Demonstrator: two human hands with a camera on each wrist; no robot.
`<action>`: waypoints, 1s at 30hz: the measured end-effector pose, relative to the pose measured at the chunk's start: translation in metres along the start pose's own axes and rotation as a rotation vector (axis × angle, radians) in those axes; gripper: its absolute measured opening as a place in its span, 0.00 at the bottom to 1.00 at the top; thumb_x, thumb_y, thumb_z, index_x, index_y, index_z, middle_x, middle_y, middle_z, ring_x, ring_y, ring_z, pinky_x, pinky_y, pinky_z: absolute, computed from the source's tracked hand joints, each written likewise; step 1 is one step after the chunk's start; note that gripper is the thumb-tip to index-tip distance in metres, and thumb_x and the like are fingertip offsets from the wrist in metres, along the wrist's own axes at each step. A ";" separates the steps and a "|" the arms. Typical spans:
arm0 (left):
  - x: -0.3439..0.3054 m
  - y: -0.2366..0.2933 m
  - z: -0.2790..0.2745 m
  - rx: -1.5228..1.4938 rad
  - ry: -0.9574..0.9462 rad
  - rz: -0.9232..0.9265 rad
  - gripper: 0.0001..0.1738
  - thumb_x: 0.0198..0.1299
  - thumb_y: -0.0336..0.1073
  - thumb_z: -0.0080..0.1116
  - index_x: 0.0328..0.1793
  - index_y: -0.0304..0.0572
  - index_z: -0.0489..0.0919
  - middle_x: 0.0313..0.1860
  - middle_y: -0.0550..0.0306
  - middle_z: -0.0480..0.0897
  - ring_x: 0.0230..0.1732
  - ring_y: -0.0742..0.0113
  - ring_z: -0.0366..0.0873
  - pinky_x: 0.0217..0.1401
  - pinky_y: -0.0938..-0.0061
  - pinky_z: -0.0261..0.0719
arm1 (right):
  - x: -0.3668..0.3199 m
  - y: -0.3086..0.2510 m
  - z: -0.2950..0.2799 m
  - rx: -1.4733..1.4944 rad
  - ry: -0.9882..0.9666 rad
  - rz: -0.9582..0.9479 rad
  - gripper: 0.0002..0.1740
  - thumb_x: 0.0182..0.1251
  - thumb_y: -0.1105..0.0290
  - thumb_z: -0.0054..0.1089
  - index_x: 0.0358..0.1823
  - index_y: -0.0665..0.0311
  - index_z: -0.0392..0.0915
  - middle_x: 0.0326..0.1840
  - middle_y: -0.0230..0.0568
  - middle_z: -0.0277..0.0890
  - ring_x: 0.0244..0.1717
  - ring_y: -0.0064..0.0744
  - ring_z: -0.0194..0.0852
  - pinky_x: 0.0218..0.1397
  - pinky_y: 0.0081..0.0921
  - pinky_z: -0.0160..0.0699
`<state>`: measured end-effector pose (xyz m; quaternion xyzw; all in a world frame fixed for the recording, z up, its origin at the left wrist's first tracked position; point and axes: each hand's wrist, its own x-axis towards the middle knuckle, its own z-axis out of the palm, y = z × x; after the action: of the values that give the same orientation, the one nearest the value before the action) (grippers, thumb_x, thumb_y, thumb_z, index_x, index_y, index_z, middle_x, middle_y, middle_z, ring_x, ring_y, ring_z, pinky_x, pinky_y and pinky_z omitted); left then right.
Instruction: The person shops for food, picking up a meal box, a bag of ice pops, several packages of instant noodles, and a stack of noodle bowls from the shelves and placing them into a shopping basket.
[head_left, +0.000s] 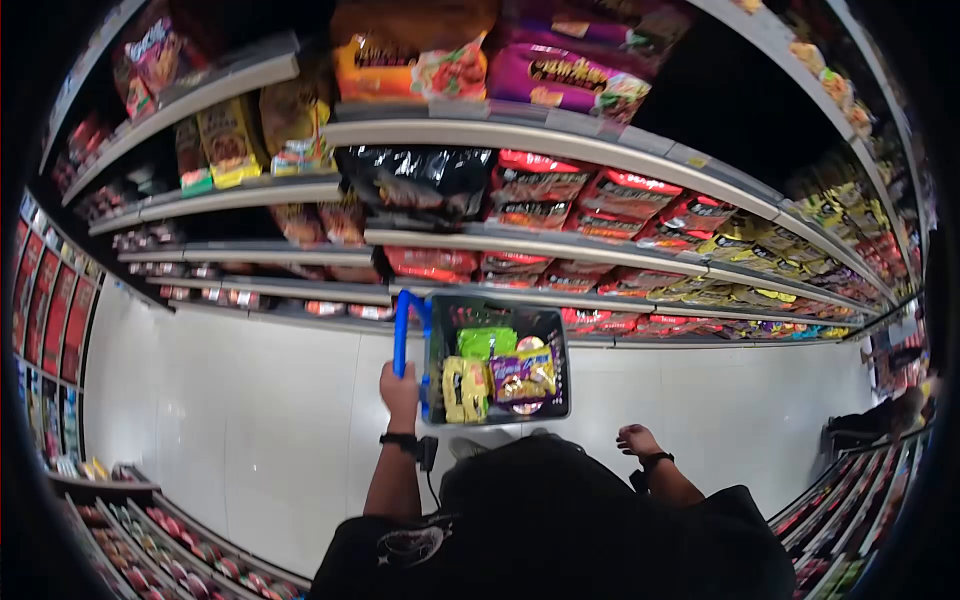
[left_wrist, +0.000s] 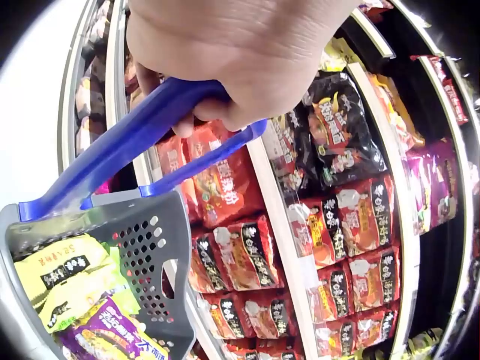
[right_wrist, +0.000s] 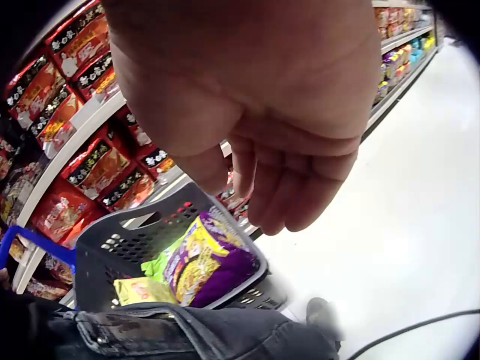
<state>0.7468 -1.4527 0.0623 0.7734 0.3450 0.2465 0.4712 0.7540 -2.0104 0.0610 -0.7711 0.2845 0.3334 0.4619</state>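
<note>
My left hand (head_left: 400, 392) grips the blue handle (left_wrist: 142, 139) of a dark grey shopping basket (head_left: 440, 325), with its fingers wrapped round the bar in the left wrist view. Inside the basket lie a green packet (head_left: 487, 342), a pale yellow packet (head_left: 465, 390) and a purple-and-yellow packet (right_wrist: 214, 262). Part of a round container shows at the purple packet's edge. Out to the right of the basket hangs my right hand (head_left: 638, 440), its fingers loosely curled with nothing in them.
Shelves ahead hold red bags (head_left: 540, 180), black bags (head_left: 420, 180), and orange and purple packs above. A pale tiled floor (head_left: 260, 390) runs along the aisle. More shelves (head_left: 190, 540) stand behind on both sides. Another person (head_left: 890, 415) is at the far right.
</note>
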 end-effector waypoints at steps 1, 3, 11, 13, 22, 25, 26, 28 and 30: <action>0.004 -0.006 -0.010 -0.013 0.003 -0.018 0.12 0.60 0.37 0.66 0.40 0.36 0.80 0.26 0.49 0.80 0.29 0.53 0.79 0.36 0.61 0.76 | 0.000 -0.004 -0.005 0.016 0.015 0.030 0.07 0.68 0.71 0.53 0.46 0.59 0.76 0.41 0.40 0.82 0.40 0.36 0.82 0.43 0.36 0.82; 0.020 -0.040 -0.020 -0.112 0.012 -0.015 0.11 0.59 0.36 0.67 0.37 0.35 0.79 0.23 0.52 0.78 0.25 0.57 0.76 0.32 0.62 0.74 | 0.006 -0.014 -0.014 0.059 0.102 -0.014 0.06 0.68 0.71 0.54 0.44 0.59 0.76 0.41 0.40 0.82 0.39 0.36 0.82 0.43 0.36 0.82; 0.063 -0.053 -0.096 -0.008 0.079 -0.114 0.17 0.60 0.41 0.68 0.29 0.36 0.76 0.17 0.54 0.76 0.17 0.63 0.75 0.23 0.65 0.72 | 0.029 -0.205 -0.051 0.089 0.167 -0.722 0.08 0.74 0.67 0.54 0.37 0.62 0.75 0.27 0.27 0.73 0.27 0.18 0.68 0.30 0.20 0.68; 0.073 -0.063 -0.108 -0.004 0.102 -0.129 0.17 0.60 0.41 0.68 0.29 0.36 0.76 0.16 0.55 0.76 0.16 0.64 0.75 0.21 0.66 0.72 | 0.011 -0.278 -0.052 0.146 0.204 -0.903 0.05 0.74 0.72 0.54 0.37 0.63 0.74 0.26 0.25 0.70 0.27 0.16 0.65 0.31 0.17 0.64; 0.065 -0.060 -0.152 0.285 0.233 -0.124 0.16 0.62 0.37 0.64 0.48 0.32 0.76 0.36 0.44 0.83 0.37 0.49 0.83 0.43 0.60 0.79 | -0.085 -0.540 -0.063 0.454 0.232 -1.506 0.24 0.71 0.68 0.65 0.64 0.66 0.70 0.54 0.34 0.77 0.56 0.23 0.75 0.61 0.22 0.74; 0.021 -0.096 -0.143 0.284 0.394 -0.188 0.31 0.66 0.35 0.56 0.71 0.23 0.63 0.63 0.30 0.73 0.64 0.39 0.73 0.68 0.57 0.70 | -0.108 -0.598 -0.072 0.497 0.266 -1.588 0.35 0.68 0.64 0.67 0.71 0.69 0.62 0.70 0.51 0.67 0.71 0.36 0.66 0.72 0.30 0.68; -0.001 -0.116 -0.134 0.334 0.477 -0.154 0.32 0.66 0.34 0.55 0.70 0.20 0.63 0.64 0.28 0.72 0.63 0.37 0.73 0.68 0.57 0.70 | -0.114 -0.617 -0.073 0.516 0.347 -1.618 0.35 0.67 0.59 0.69 0.67 0.71 0.65 0.65 0.49 0.70 0.66 0.33 0.69 0.66 0.28 0.71; -0.053 -0.118 -0.122 0.395 0.367 -0.316 0.34 0.63 0.35 0.57 0.70 0.19 0.63 0.63 0.25 0.72 0.64 0.33 0.72 0.68 0.56 0.70 | -0.126 -0.651 -0.085 0.467 0.457 -1.600 0.34 0.63 0.51 0.71 0.57 0.73 0.69 0.51 0.43 0.73 0.51 0.27 0.70 0.51 0.26 0.73; -0.104 -0.137 -0.107 0.396 0.201 -0.567 0.33 0.55 0.38 0.61 0.61 0.19 0.68 0.58 0.23 0.75 0.61 0.29 0.73 0.66 0.52 0.71 | -0.151 -0.672 -0.095 0.384 0.495 -1.391 0.28 0.63 0.47 0.70 0.43 0.64 0.67 0.32 0.27 0.63 0.31 0.16 0.52 0.29 0.22 0.57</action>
<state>0.5635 -1.4290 -0.0201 0.6950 0.6317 0.1093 0.3256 1.1869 -1.7999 0.5634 -0.7310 -0.1188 -0.2722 0.6143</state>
